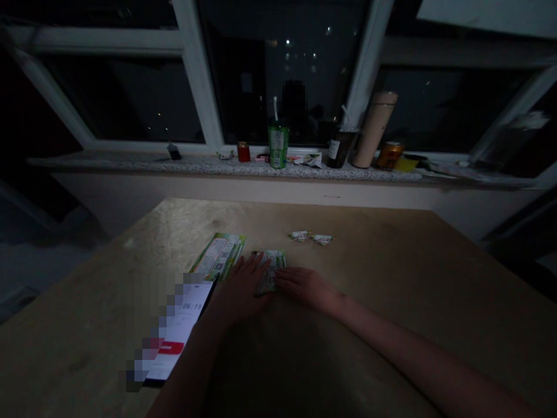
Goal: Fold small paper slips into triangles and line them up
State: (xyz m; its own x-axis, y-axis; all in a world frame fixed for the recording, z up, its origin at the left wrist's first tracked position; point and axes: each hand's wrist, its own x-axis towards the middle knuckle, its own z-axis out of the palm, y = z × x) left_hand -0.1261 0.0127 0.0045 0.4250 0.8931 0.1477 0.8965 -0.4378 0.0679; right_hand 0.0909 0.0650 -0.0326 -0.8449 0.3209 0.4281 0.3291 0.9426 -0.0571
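Inward from the far edge of the table [391, 273], a paper [272, 271] is partly covered by the left hand [245, 285], laid open, and touched by the right hand [307, 285], whose grip cannot be told. On the sill [204, 164], straws [275, 109] are held in a green cup [278, 144] and a dark cup [343, 148].

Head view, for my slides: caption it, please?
Left hand and right hand on printed paper near a lit screen.
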